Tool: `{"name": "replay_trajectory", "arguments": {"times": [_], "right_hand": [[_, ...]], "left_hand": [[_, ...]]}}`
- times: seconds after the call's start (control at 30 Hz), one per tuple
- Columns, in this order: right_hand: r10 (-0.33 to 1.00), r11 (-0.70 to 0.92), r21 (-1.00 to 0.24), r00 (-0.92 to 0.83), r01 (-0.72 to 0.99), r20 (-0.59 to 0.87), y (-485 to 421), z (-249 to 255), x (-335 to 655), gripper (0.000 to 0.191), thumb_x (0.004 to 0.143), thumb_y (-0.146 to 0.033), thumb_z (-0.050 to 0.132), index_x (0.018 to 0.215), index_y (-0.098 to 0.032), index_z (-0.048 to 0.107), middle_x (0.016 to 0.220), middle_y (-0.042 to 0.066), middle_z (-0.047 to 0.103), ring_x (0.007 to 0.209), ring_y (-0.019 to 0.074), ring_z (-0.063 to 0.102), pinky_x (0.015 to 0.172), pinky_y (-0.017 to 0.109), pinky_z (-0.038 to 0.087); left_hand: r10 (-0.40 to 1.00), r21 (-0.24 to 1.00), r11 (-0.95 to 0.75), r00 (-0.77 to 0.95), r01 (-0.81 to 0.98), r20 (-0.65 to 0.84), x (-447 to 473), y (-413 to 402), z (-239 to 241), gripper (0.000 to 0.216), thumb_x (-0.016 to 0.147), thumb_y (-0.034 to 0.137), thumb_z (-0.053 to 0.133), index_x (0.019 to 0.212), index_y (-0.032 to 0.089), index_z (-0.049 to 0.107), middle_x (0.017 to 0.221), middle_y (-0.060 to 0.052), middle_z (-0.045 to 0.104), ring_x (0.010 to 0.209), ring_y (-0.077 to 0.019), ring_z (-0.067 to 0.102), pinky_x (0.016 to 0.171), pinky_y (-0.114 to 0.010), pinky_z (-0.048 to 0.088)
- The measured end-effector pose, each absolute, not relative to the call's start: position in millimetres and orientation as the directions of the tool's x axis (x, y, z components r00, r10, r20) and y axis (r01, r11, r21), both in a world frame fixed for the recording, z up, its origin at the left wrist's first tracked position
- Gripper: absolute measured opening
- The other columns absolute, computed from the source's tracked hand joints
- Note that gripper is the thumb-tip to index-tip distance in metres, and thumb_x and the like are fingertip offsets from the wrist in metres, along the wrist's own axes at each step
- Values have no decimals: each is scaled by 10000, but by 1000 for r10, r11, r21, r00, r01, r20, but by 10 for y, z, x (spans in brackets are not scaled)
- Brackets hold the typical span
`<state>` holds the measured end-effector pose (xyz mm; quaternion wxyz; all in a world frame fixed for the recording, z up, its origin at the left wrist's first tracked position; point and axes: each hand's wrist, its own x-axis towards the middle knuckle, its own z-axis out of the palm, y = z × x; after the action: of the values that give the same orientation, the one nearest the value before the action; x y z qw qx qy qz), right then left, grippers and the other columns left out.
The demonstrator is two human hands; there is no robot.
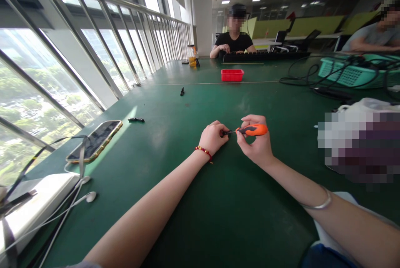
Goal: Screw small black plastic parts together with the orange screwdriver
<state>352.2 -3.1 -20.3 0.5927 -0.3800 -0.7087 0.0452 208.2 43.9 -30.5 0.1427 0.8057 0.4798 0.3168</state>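
In the middle of the head view, my right hand [258, 145] is closed around an orange and black screwdriver [256, 129]. Its thin shaft points left, toward a small black part [225, 133] pinched in the fingers of my left hand [213, 138]. The shaft tip meets or nearly meets that part; I cannot tell which. Most of the part is hidden by my left fingers, so its kind does not show. Both hands are just above the green table [193, 201]. A similar small black piece [136, 120] lies to the left, and another black piece [182, 91] lies farther back.
A red bin [232, 75] stands ahead, with a jar [191, 55] behind it to the left. The phone [95, 141] and earphones [90, 196] lie at left. Cables and a teal basket [337, 72] occupy the right. Across the table sits a person [235, 41]; another is at far right.
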Motion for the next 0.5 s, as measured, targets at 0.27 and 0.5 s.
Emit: {"name": "replay_trajectory", "arguments": {"times": [0.27,0.5], "right_hand": [[569,694,-480,1,537,822,-17,-209,3516,221,758,-208,593,944,-226,477,667,-42,502,531,115,520,578,284,450],[611,674,-496,-36,548,791,-26,-201,3514,150,791,-251,589,891,-239,478,526,-79,452,456,109,503,530,267,431]], "left_hand": [[858,530,-507,341,680,383,2081,446,-317,98,707,163,593,742,171,684,750,-6,594,639,-109,547,622,-230,450],[858,517,-505,336,691,389,2085,446,-317,92,706,164,591,727,169,680,745,-8,597,640,-112,543,620,-233,446]]}}
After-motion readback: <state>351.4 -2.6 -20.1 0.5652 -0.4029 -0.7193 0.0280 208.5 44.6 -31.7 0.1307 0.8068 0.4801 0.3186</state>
